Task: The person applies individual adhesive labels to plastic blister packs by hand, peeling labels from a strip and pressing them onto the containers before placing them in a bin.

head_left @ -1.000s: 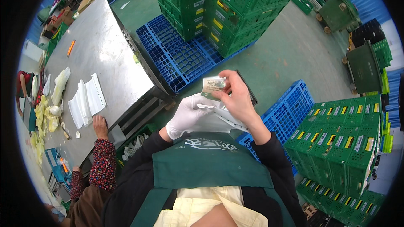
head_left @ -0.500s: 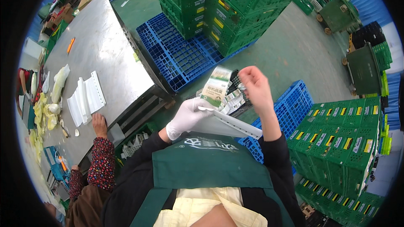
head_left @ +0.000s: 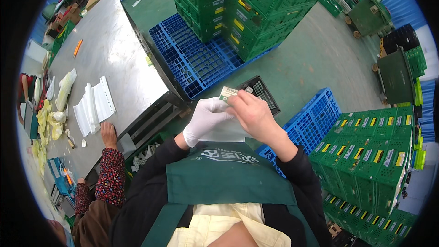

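Observation:
A printed green-and-white plastic bag (head_left: 227, 93) sticks up between my hands, in front of my apron. My left hand (head_left: 206, 120), in a white glove, is closed on it. My bare right hand (head_left: 256, 118) has its fingers closed at the bag's upper edge, overlapping the left fingertips. Translucent white plastic (head_left: 224, 133) hangs below my hands; most of it is hidden behind them. Just beyond my hands stands a black crate (head_left: 270, 97), partly covered by the right hand.
On the left, a metal table (head_left: 114, 50) holds white plastic bags (head_left: 94, 105), an orange cutter (head_left: 77, 48) and cabbage leaves (head_left: 45, 123). A co-worker's hand (head_left: 109, 135) rests on its edge. Green crates (head_left: 366, 155) and blue pallets (head_left: 315, 114) stand around.
My right hand has come left and down from beside the black crate to the bag at my left hand. The printed part stands lower, and the white strip with holes is now covered.

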The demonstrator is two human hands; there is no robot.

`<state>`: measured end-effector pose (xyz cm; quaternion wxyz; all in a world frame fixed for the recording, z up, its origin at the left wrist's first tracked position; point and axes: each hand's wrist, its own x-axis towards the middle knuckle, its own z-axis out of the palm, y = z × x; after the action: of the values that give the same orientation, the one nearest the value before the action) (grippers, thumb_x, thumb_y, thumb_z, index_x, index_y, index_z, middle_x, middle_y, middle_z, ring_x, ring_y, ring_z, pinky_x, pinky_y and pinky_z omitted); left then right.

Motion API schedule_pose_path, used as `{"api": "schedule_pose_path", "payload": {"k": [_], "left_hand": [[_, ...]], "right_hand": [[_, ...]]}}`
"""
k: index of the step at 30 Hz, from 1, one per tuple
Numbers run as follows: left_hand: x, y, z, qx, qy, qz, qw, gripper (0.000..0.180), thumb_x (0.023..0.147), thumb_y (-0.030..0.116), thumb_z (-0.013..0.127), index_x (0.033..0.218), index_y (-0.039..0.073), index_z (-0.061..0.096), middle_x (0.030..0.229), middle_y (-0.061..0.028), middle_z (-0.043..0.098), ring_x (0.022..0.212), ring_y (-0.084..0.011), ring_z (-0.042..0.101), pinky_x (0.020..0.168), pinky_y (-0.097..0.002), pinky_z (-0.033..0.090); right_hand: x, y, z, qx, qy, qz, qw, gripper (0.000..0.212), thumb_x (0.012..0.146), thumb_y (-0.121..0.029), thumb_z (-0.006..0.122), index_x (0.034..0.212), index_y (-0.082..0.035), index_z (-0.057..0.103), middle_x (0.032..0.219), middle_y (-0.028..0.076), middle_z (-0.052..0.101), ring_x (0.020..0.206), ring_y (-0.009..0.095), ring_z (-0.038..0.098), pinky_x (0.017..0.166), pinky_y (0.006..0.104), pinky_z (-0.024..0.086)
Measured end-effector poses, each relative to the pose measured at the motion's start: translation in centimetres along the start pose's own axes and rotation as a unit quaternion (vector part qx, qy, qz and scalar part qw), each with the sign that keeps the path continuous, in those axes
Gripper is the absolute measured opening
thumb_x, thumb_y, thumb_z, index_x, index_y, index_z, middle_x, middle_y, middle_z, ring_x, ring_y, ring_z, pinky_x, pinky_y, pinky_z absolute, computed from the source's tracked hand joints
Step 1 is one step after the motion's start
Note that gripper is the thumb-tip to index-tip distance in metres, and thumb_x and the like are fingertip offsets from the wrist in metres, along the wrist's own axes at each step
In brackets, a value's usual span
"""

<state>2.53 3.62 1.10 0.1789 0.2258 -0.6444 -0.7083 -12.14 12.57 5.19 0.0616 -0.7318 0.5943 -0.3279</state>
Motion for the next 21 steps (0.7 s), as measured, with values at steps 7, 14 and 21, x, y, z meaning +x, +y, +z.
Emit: {"api": "schedule_pose_path", "payload": {"k": [7, 14, 21], "left_hand": [[0.5, -2.7, -1.4, 0.018, 0.026, 0.052, 0.998, 0.016, 0.075, -0.002, 0.064, 0.091, 0.001, 0.067, 0.096, -0.0058, 0.063, 0.086, -0.0121, 0.059, 0.078, -0.0258, 0.047], [0.2, -0.2, -0.3, -0.013, -0.091, 0.048, 0.995, 0.011, 0.075, 0.001, 0.067, 0.086, -0.001, 0.066, 0.095, -0.0046, 0.063, 0.089, -0.0116, 0.057, 0.08, -0.025, 0.045], [-0.8, -1.2, -0.2, -0.01, -0.041, 0.011, 0.999, 0.012, 0.075, 0.0, 0.066, 0.086, 0.0, 0.066, 0.096, -0.0068, 0.062, 0.086, -0.0132, 0.058, 0.077, -0.0264, 0.046]], "right_hand": [[-0.1, -1.9, -2.9, 0.145, 0.185, 0.225, 0.946, 0.008, 0.079, -0.003, 0.06, 0.077, -0.001, 0.053, 0.068, 0.009, 0.05, 0.058, 0.019, 0.05, 0.053, 0.0309, 0.041], [-0.7, 3.5, 0.2, 0.474, 0.112, 0.332, 0.808, 0.019, 0.084, -0.009, 0.061, 0.1, 0.001, 0.063, 0.088, 0.005, 0.066, 0.074, 0.007, 0.057, 0.066, 0.0248, 0.048], [-1.6, 2.5, 0.0, 0.373, 0.164, 0.359, 0.84, 0.018, 0.078, -0.009, 0.067, 0.067, 0.0, 0.057, 0.058, -0.004, 0.052, 0.053, 0.003, 0.042, 0.048, 0.0199, 0.033]]}}
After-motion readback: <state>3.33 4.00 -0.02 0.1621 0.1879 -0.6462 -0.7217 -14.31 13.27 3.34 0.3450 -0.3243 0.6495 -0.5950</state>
